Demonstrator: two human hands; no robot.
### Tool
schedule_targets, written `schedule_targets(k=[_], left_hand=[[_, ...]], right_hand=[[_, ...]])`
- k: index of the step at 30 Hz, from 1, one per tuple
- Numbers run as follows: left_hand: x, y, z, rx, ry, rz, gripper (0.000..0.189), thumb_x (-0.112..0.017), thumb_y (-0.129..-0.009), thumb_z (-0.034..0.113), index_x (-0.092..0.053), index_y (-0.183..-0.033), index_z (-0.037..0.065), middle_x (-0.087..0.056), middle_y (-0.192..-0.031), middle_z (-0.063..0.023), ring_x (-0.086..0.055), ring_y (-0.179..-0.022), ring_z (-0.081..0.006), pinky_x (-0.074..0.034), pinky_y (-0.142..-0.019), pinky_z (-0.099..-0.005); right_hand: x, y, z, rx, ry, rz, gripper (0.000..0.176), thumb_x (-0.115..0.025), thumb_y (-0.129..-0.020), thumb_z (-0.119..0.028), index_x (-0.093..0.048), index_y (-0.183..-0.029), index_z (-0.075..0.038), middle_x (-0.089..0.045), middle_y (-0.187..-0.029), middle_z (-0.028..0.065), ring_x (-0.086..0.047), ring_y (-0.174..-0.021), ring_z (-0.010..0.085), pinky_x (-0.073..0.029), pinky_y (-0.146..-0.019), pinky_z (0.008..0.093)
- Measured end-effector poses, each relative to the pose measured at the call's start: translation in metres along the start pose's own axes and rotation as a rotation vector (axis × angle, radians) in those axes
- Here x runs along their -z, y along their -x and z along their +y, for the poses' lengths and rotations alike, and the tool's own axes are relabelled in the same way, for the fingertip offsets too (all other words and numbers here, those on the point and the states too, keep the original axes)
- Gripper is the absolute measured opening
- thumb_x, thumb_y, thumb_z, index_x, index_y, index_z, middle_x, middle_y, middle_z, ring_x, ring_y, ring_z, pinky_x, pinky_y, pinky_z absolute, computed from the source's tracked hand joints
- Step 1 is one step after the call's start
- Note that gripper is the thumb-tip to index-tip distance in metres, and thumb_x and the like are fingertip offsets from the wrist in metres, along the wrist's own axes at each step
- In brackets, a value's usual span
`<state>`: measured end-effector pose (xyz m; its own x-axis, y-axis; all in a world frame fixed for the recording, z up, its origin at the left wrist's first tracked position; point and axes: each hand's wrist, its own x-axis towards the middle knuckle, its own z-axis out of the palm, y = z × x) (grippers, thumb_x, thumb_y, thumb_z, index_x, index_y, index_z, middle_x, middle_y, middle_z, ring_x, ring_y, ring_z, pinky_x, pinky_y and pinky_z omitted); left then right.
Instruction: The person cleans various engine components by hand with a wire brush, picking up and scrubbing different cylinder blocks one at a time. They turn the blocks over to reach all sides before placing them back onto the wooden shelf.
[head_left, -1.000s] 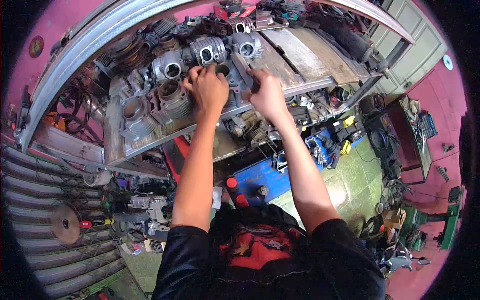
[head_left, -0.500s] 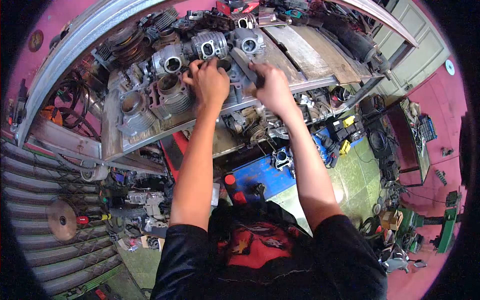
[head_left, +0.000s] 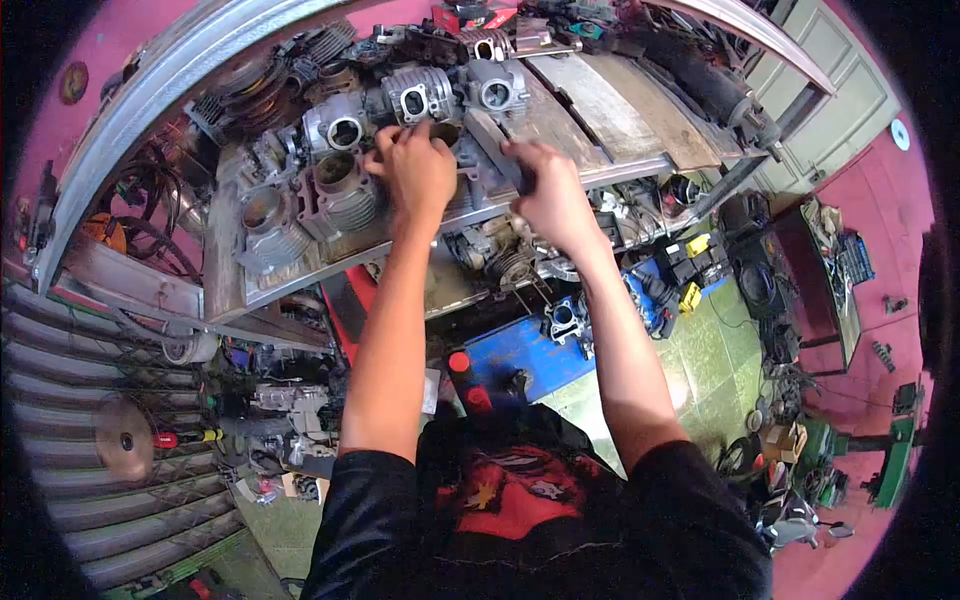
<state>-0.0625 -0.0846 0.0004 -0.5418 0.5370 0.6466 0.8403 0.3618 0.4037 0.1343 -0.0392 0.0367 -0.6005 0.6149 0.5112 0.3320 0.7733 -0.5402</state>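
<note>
My left hand (head_left: 418,172) rests on a cylinder block whose dark bore (head_left: 446,133) shows beside my fingers, which are bent round its edge. My right hand (head_left: 548,192) is closed on the dark handle of a flat grey scraper-like tool (head_left: 489,134). The tool's blade points up and left, next to that block. To the left of my left hand stand a second cylinder block (head_left: 338,190) and a third one (head_left: 272,222). Behind them are cylinder heads, one on the left (head_left: 338,125), one in the middle (head_left: 415,95) and one on the right (head_left: 494,88).
The wooden shelf (head_left: 560,110) has a metal front edge (head_left: 630,172), with a metal frame bar (head_left: 130,130) arching above at left. More engine parts (head_left: 510,255) lie beneath it. A blue board (head_left: 520,355) with a cylinder part (head_left: 563,318) lies lower down.
My right hand and the tool have shifted slightly to the right and down. My left hand has moved very little and stays at the same block.
</note>
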Motion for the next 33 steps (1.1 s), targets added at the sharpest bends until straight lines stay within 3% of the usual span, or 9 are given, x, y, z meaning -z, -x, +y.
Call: schedule_targets(k=[6, 11, 13, 17, 21, 23, 29, 32, 33], left_hand=[[-0.006, -0.004, -0.008, -0.024, 0.082, 0.014, 0.029, -0.065, -0.087, 0.017, -0.08, -0.111, 0.008, -0.079, -0.111, -0.012, -0.057, -0.124, -0.0319, -0.03, -0.107, -0.0596], [-0.01, 0.001, 0.0, 0.0, -0.045, 0.062, 0.028, -0.065, -0.088, 0.016, -0.078, -0.109, 0.003, -0.077, -0.11, -0.0129, -0.058, -0.124, -0.0335, -0.03, -0.106, -0.0622], [-0.011, 0.002, -0.002, -0.009, -0.039, 0.074, 0.028, -0.065, -0.088, 0.016, -0.077, -0.109, 0.003, -0.077, -0.11, -0.013, -0.057, -0.124, -0.0335, -0.03, -0.106, -0.0629], [-0.003, 0.0, -0.002, -0.025, -0.029, 0.028, 0.028, -0.065, -0.089, 0.017, -0.076, -0.11, 0.003, -0.077, -0.112, -0.013, -0.057, -0.126, -0.0329, -0.029, -0.108, -0.0636], [-0.004, -0.003, -0.007, -0.008, 0.065, -0.006, 0.029, -0.065, -0.089, 0.017, -0.076, -0.113, 0.003, -0.076, -0.116, -0.0133, -0.056, -0.127, -0.0326, -0.029, -0.108, -0.0631], [-0.008, 0.0, -0.001, 0.019, -0.04, 0.04, 0.031, -0.065, -0.089, 0.017, -0.075, -0.115, 0.003, -0.075, -0.119, -0.0139, -0.056, -0.127, -0.0332, -0.03, -0.108, -0.0631], [-0.008, 0.001, 0.003, 0.059, -0.026, 0.024, 0.031, -0.064, -0.089, 0.017, -0.075, -0.115, 0.003, -0.075, -0.119, -0.0145, -0.056, -0.126, -0.0347, -0.031, -0.106, -0.0642], [-0.01, 0.001, -0.004, -0.01, -0.051, 0.033, 0.031, -0.064, -0.089, 0.016, -0.075, -0.115, 0.004, -0.076, -0.118, -0.0141, -0.056, -0.126, -0.0347, -0.03, -0.106, -0.0645], [-0.007, -0.001, -0.004, 0.008, 0.0, -0.011, 0.033, -0.064, -0.089, 0.016, -0.076, -0.117, 0.005, -0.076, -0.117, -0.0132, -0.056, -0.126, -0.0342, -0.03, -0.107, -0.0641]], right_hand=[[-0.038, -0.063, 0.03, -0.05, -0.062, 0.011, 0.059, -0.079, -0.07, -0.001, -0.073, -0.129, 0.001, -0.074, -0.123, 0.0248, -0.075, -0.105, 0.0347, -0.058, -0.092, 0.0405], [-0.01, -0.012, 0.012, 0.015, -0.079, 0.014, 0.06, -0.077, -0.069, 0.002, -0.073, -0.129, 0.0, -0.072, -0.127, 0.0227, -0.075, -0.108, 0.0344, -0.058, -0.091, 0.0383], [0.004, 0.008, 0.001, 0.108, 0.008, -0.013, 0.061, -0.072, -0.069, 0.006, -0.072, -0.13, 0.0, -0.071, -0.128, 0.021, -0.071, -0.115, 0.0384, -0.056, -0.095, 0.0447], [0.002, -0.014, -0.01, 0.024, 0.134, -0.073, 0.06, -0.067, -0.072, 0.007, -0.072, -0.131, -0.004, -0.072, -0.128, 0.0185, -0.066, -0.124, 0.0406, -0.046, -0.106, 0.0584], [-0.027, -0.073, -0.003, 0.047, 0.161, -0.093, 0.06, -0.069, -0.074, 0.005, -0.072, -0.133, -0.006, -0.072, -0.127, 0.0176, -0.067, -0.122, 0.0399, -0.046, -0.105, 0.0565], [-0.021, -0.081, -0.015, 0.061, 0.305, -0.234, 0.059, -0.07, -0.073, 0.004, -0.072, -0.132, -0.004, -0.072, -0.125, 0.0181, -0.067, -0.121, 0.0402, -0.048, -0.102, 0.0583], [0.017, 0.004, -0.044, 0.061, 0.171, -0.114, 0.059, -0.068, -0.07, 0.011, -0.072, -0.128, 0.001, -0.071, -0.125, 0.0205, -0.067, -0.122, 0.0427, -0.052, -0.104, 0.0541], [0.015, -0.004, -0.052, 0.087, 0.204, -0.115, 0.06, -0.067, -0.07, 0.013, -0.073, -0.128, 0.0, -0.072, -0.123, 0.0222, -0.068, -0.118, 0.0444, -0.054, -0.105, 0.05], [0.01, -0.02, -0.051, -0.015, 0.192, -0.129, 0.059, -0.066, -0.07, 0.012, -0.074, -0.127, -0.002, -0.072, -0.121, 0.0231, -0.069, -0.114, 0.0454, -0.056, -0.102, 0.0513]])
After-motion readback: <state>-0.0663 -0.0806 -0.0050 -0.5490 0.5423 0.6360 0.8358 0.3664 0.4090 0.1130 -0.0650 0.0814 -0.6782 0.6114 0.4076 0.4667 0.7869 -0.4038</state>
